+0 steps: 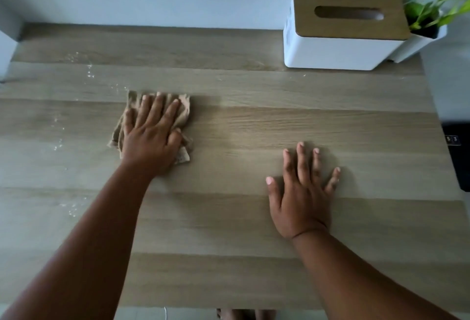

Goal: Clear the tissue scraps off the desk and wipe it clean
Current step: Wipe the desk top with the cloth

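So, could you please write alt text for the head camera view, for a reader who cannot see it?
A person's left hand presses a beige cloth flat on a wooden desk, with white specks to its left, while the right hand rests flat, fingers spread. A white tissue box and a potted plant stand at the far right.

Left hand [150, 132] presses a tan cloth [183, 113] on the desk [229, 243]; right hand [302, 192] lies flat

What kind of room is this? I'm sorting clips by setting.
Probably a home or small office desk set against a wall. A wood-grain desk carries a tissue box with a wooden lid and a potted plant, while the left hand presses a cloth on it.
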Tool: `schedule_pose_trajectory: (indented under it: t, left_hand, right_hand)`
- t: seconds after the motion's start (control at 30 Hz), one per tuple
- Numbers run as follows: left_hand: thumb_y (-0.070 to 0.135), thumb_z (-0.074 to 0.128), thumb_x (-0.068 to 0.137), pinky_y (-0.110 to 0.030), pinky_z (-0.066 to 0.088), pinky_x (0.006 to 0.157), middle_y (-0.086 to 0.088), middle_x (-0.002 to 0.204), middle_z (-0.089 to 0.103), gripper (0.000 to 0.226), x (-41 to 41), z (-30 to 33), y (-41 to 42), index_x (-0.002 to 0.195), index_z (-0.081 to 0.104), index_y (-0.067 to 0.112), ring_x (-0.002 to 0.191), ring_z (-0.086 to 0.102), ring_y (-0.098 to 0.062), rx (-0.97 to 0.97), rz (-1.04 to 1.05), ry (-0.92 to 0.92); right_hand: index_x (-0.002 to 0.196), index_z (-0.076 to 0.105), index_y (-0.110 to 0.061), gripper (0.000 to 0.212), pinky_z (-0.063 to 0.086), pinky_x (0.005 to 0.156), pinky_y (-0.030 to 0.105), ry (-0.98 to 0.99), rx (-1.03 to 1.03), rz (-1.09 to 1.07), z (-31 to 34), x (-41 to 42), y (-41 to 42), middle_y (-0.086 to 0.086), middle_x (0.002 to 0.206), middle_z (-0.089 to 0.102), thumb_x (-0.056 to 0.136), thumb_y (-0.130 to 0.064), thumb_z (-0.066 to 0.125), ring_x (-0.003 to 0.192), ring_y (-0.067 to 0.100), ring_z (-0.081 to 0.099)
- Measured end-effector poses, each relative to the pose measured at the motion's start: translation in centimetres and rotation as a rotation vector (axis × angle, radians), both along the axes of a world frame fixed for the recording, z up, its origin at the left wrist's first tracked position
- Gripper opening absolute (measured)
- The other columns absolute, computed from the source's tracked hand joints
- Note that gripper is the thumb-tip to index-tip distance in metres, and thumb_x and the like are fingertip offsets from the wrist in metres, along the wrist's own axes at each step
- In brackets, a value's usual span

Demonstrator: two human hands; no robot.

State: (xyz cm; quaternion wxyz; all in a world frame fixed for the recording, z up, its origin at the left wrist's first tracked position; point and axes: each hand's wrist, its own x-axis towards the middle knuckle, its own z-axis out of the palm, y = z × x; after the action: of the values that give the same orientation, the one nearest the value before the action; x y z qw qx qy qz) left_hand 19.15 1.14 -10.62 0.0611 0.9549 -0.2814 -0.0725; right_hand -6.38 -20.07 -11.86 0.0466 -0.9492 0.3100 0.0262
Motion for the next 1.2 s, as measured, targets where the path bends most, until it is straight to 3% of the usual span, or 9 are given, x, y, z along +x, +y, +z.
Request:
schedule_pose_trajectory:
  t: [0.1, 0.2, 0.37, 0.53, 0.6, 0.7, 0.9, 1.07, 1.2]
  left_hand:
    - [0.049, 0.026, 0.093, -0.060, 0.002, 0.126, 0.000, 0.174, 0.008, 0.072, 5.9, 0.0, -3.8, 0.163, 0.019, 0.036, 0.160, 0.001, -0.026, 0.031, 0.151, 0.046]
    - [0.047, 0.025, 0.093, -0.061, 0.000, 0.125, -0.001, 0.174, 0.004, 0.072, 8.5, 0.0, -8.8, 0.163, 0.014, 0.035, 0.160, -0.003, -0.028, 0.071, 0.125, 0.074]
    - [0.050, 0.022, 0.091, -0.058, 0.000, 0.127, 0.001, 0.174, 0.006, 0.074, 2.4, 0.3, -12.3, 0.164, 0.019, 0.034, 0.160, 0.000, -0.025, 0.077, -0.182, 0.026]
    - [0.045, 0.037, 0.096, -0.054, 0.012, 0.127, 0.004, 0.170, 0.022, 0.065, -2.5, 0.4, -6.3, 0.160, 0.034, 0.032, 0.160, 0.011, -0.019, -0.032, -0.482, -0.002]
    - [0.046, 0.040, 0.097, -0.054, 0.015, 0.127, 0.005, 0.170, 0.025, 0.064, -1.2, 0.4, -4.0, 0.159, 0.036, 0.031, 0.159, 0.013, -0.017, -0.054, -0.467, 0.005]
    - [0.051, 0.035, 0.094, -0.054, 0.014, 0.127, 0.002, 0.170, 0.025, 0.069, 2.6, 0.3, -3.8, 0.160, 0.033, 0.031, 0.159, 0.016, -0.020, -0.021, -0.260, -0.016]
    - [0.053, 0.022, 0.095, -0.063, 0.000, 0.125, 0.002, 0.174, 0.006, 0.071, 11.8, -0.2, -12.7, 0.163, 0.016, 0.035, 0.160, -0.001, -0.025, 0.047, 0.107, 0.057]
    - [0.054, 0.018, 0.093, -0.062, -0.005, 0.124, 0.004, 0.174, 0.003, 0.072, 9.9, -0.1, -19.0, 0.163, 0.014, 0.037, 0.160, -0.004, -0.024, 0.057, -0.060, 0.074]
    - [0.054, 0.024, 0.093, -0.058, 0.003, 0.127, 0.008, 0.173, 0.013, 0.071, 3.9, 0.1, -16.4, 0.162, 0.021, 0.039, 0.160, 0.006, -0.020, 0.016, -0.299, 0.017]
  right_hand:
    - [0.161, 0.032, -0.021, 0.073, 0.005, 0.119, 0.074, -0.006, -0.008, -0.005, -0.2, 0.0, 0.0, 0.007, 0.173, 0.012, 0.099, -0.060, 0.026, 0.159, 0.035, 0.006]
    - [0.161, 0.032, -0.021, 0.072, 0.004, 0.119, 0.074, 0.000, -0.009, -0.005, -0.3, 0.0, 0.0, 0.007, 0.173, 0.013, 0.100, -0.060, 0.027, 0.159, 0.036, 0.005]
    - [0.160, 0.034, -0.021, 0.072, 0.006, 0.118, 0.074, -0.007, -0.018, -0.007, -0.3, 0.1, 0.0, 0.007, 0.172, 0.015, 0.100, -0.060, 0.028, 0.159, 0.036, 0.006]
    - [0.159, 0.037, -0.020, 0.073, 0.009, 0.117, 0.075, -0.042, -0.018, 0.001, -0.3, -0.1, -0.1, 0.007, 0.173, 0.014, 0.099, -0.060, 0.031, 0.159, 0.036, 0.006]
    - [0.158, 0.038, -0.019, 0.072, 0.010, 0.117, 0.075, -0.053, -0.018, 0.002, -0.3, -0.1, -0.1, 0.007, 0.172, 0.015, 0.098, -0.059, 0.034, 0.159, 0.036, 0.007]
    - [0.158, 0.038, -0.019, 0.071, 0.010, 0.117, 0.076, -0.040, -0.012, 0.007, -0.1, -0.1, -0.1, 0.008, 0.172, 0.015, 0.099, -0.058, 0.033, 0.159, 0.037, 0.009]
    - [0.158, 0.038, -0.019, 0.070, 0.010, 0.117, 0.076, -0.016, -0.006, 0.000, -0.1, 0.0, 0.0, 0.009, 0.171, 0.019, 0.099, -0.056, 0.034, 0.158, 0.039, 0.013]
    - [0.159, 0.036, -0.020, 0.070, 0.009, 0.117, 0.075, 0.011, -0.004, 0.007, 0.0, 0.0, -0.1, 0.008, 0.172, 0.017, 0.100, -0.057, 0.032, 0.158, 0.039, 0.012]
    - [0.158, 0.038, -0.019, 0.069, 0.012, 0.117, 0.076, -0.008, -0.011, 0.000, 0.2, 0.1, 0.0, 0.009, 0.171, 0.019, 0.099, -0.055, 0.033, 0.158, 0.038, 0.014]
